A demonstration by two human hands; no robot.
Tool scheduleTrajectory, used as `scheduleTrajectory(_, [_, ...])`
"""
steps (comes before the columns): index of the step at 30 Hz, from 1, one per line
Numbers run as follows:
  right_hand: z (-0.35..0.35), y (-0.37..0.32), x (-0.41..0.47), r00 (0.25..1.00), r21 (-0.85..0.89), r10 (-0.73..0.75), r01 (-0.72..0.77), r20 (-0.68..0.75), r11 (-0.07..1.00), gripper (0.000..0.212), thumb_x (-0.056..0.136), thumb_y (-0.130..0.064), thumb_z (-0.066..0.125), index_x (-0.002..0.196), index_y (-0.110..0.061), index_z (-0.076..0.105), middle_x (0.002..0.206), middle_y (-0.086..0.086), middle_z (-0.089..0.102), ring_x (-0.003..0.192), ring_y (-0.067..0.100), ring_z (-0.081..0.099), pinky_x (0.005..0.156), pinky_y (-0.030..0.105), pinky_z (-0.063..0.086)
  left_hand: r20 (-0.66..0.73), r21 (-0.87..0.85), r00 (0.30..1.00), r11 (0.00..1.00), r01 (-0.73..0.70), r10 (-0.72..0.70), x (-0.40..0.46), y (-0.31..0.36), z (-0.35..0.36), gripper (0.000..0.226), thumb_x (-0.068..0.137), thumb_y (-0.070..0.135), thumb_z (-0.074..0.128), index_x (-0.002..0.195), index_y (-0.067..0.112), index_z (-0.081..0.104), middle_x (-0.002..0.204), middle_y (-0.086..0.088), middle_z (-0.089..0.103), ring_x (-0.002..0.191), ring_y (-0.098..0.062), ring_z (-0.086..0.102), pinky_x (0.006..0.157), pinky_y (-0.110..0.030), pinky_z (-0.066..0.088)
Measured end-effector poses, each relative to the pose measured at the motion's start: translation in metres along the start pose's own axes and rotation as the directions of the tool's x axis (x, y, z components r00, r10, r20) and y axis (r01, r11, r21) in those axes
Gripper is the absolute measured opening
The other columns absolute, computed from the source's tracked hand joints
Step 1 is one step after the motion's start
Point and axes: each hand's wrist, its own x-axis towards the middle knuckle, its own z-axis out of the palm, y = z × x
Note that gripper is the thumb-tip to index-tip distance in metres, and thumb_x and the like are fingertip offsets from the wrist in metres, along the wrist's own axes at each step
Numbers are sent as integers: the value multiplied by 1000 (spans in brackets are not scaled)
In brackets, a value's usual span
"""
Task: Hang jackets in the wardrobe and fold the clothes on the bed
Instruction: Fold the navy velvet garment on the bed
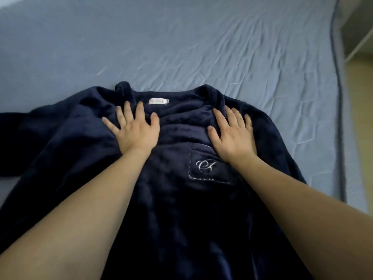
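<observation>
Although the dark navy fleece garment (177,199) is laid out front-up on the bed (222,47), no fold has yet been made in it, so the folding part of the task looks to be at its start for this piece. It lies with its collar away from the person, the small white neck label (158,101) showing inside the neckline and a chest pocket (207,168) with pale embroidered lettering facing up. One sleeve runs off toward the left edge of the view; the other is hard to trace in the dark cloth on the right. The left hand (134,131) lies flat on the upper chest just below the label, fingers straight and spread, pressing the fleece rather than pinching it. The right hand (234,136) rests likewise, fingers spread, on the other side of the chest, touching the top edge of the pocket. Ridges of cloth between the two hands suggest the chest is not yet smooth, and my judgement is that flattening is the step in hand. Sleeves and body remain to be folded. The blue sheet around the garment carries nothing else in view, and neither wardrobe nor jackets appear, so how far the hanging has gone cannot be told.
</observation>
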Motion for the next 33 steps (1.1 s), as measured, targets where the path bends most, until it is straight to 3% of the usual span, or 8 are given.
scheduleTrajectory(8, [-58,23,-118,999,299,34,-33,-1,954,87,91,-54,52,156,-20,5,162,8,5,149,26,10,120,39,11,101,-280,989,957,-75,107,-81,-27,-44,64,96,44,38,155,25,20,162,-3,21,147,-26,19,120,-47,11])
scheduleTrajectory(12, [-99,53,-218,922,237,343,-379,179,895,104,74,-70,63,152,-15,19,156,14,20,143,33,21,115,43,20,30,-326,897,853,-408,441,-244,-19,-98,55,90,54,42,139,29,40,142,5,34,131,-24,30,111,-36,22])
scheduleTrajectory(15, [-121,61,-275,838,316,286,-458,464,831,74,71,-59,75,130,-20,57,131,11,47,125,30,46,101,32,42,231,-194,705,742,-642,671,-349,-22,-136,73,72,85,29,126,37,37,121,14,29,119,-15,31,101,-34,28])
scheduleTrajectory(18, [-134,54,-301,833,525,214,-499,510,689,19,78,-10,67,96,-7,67,94,10,63,78,24,61,64,24,47,515,115,666,726,-678,540,-397,-22,-154,103,62,97,30,139,29,31,133,5,31,127,-22,28,105,-44,28])
scheduleTrajectory(23, [-214,97,-293,805,803,506,-507,310,314,16,89,7,44,98,8,58,69,9,49,72,26,56,53,32,53,515,195,743,785,-588,428,-427,3,-170,51,84,38,52,130,18,43,130,-9,53,117,-32,53,87,-36,45])
scheduleTrajectory(27, [-232,129,-287,671,837,718,-492,188,240,32,90,-3,45,122,4,48,97,11,53,90,25,54,74,30,47,483,-270,662,816,-510,573,-414,14,-175,40,84,11,49,118,24,63,126,2,62,111,-16,57,90,-23,42])
scheduleTrajectory(30, [-191,75,-293,762,791,591,-522,264,319,73,62,-15,67,129,0,43,118,19,56,100,32,60,84,36,57,626,-376,478,775,-508,617,-420,0,-172,39,89,21,58,128,26,63,114,11,65,100,-4,58,92,-15,41])
scheduleTrajectory(33, [-148,18,-305,897,404,436,-426,70,810,88,77,-31,61,152,-17,16,160,12,9,144,35,16,118,48,15,527,-496,652,820,-286,546,-399,-54,-178,22,91,31,59,110,34,69,106,11,71,97,-11,66,90,-24,49])
